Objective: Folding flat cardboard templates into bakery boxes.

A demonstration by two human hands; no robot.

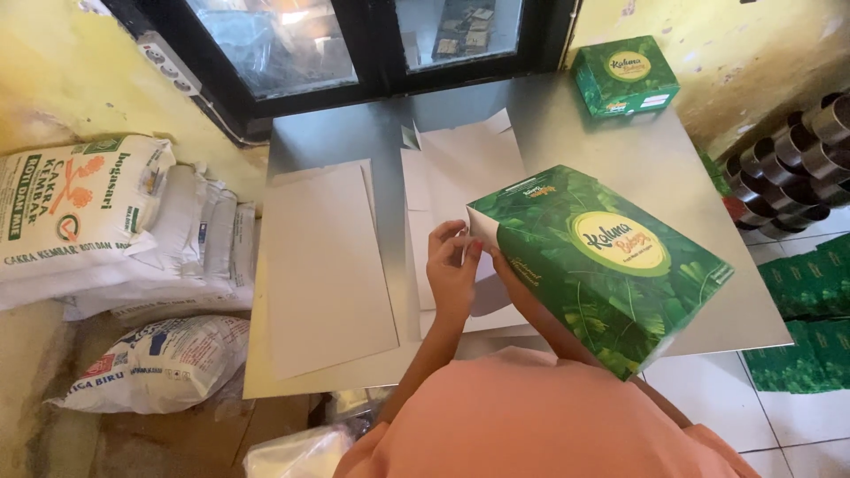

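A large green leaf-patterned cardboard box (pixel 602 265) with a yellow round label is held tilted above the metal table (pixel 620 150). My left hand (pixel 452 265) pinches the white flap at the box's left end, fingers closed on it. My right hand is hidden behind or under the box; only its forearm (pixel 531 310) shows running up to the box's underside. Flat white cardboard sheets (pixel 323 265) lie on the table to the left, and more unfolded white blanks (pixel 460 159) lie behind the box.
A smaller green box (pixel 624 75) stands at the table's far right corner. White sacks (pixel 88 212) are piled on the floor to the left. Round metal tins (pixel 797 159) and flat green box blanks (pixel 810 319) sit to the right. A dark window is beyond the table.
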